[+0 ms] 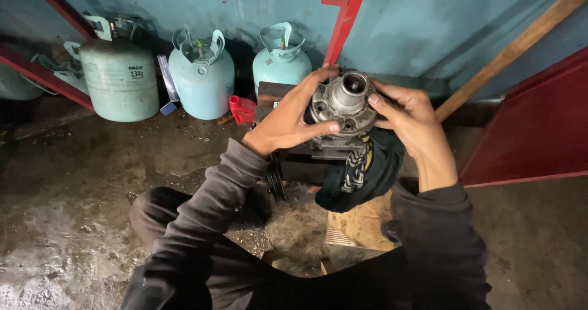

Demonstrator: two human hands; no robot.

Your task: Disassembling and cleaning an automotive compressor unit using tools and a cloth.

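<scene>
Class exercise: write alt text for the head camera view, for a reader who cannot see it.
Both hands, left hand and right hand, grip a round grey metal part with a central shaft, resting over a dark cloth. Three pale green gas cylinders stand against a blue wall.

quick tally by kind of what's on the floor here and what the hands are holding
Pale green gas cylinders with handles along the wall: 3
Grey round metal machine part with a central shaft, held by the left hand and right hand: 1
Dark patterned cloth under the part: 1
Small red plastic container: 1
Flat cardboard piece: 1
Total: 7
</scene>
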